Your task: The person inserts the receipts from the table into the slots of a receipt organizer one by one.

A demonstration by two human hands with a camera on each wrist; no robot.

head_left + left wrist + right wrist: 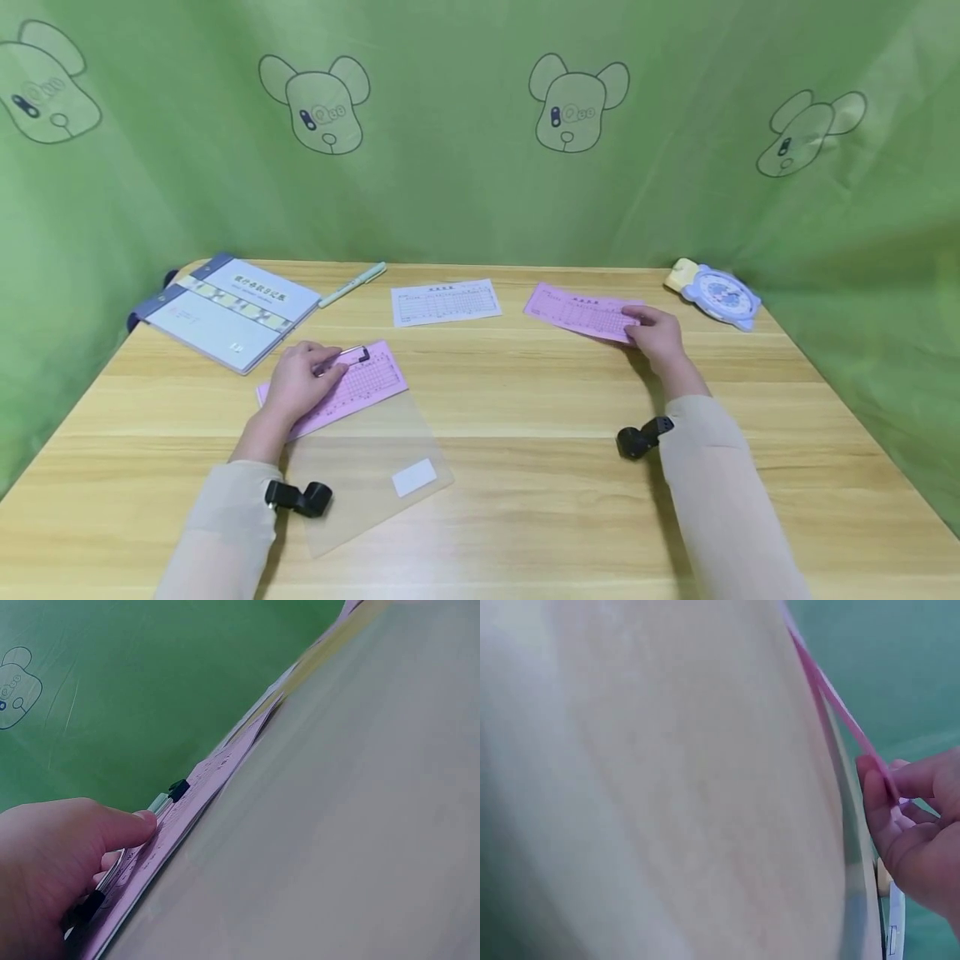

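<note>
Nearest to you on the table (525,483), the clear clipboard (367,458) lies flat. At its top, your left hand (300,379) holds the metal clip (358,357) over one pink form (375,379); grip steadily, so nothing slides. Farther, your right hand (658,337) pinches another pink form (573,312) by its right end; keep this pinch light, to avoid creases.

Pink slips (566,310) (dark grids); green curtain (450,200), dark animal outlines; tan grained table (540,450).
</note>
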